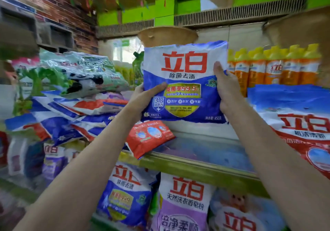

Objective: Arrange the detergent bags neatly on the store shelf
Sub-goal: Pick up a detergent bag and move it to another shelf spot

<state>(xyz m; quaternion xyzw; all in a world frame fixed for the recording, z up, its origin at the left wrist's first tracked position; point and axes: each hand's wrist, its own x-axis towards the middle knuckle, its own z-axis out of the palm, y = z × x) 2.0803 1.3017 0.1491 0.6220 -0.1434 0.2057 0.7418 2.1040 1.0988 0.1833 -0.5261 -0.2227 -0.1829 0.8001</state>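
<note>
Blue-and-white detergent bag (184,81) held upright above the shelf (196,166), left hand (142,97) and right hand (225,90) gripping its sides. Jumbled bags (75,109) lie left; orange bottles (275,68) stand behind.

2 bare forearms, left hand (142,97), right hand (225,90), no sleeves

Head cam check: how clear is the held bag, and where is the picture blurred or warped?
Head view: the blue-and-white bag between left hand and right hand is sharp, big print legible; left-edge shelving is smeared; wide-angle bend curves the shelf edge; light is even, with slight glare on the green bag.
</note>
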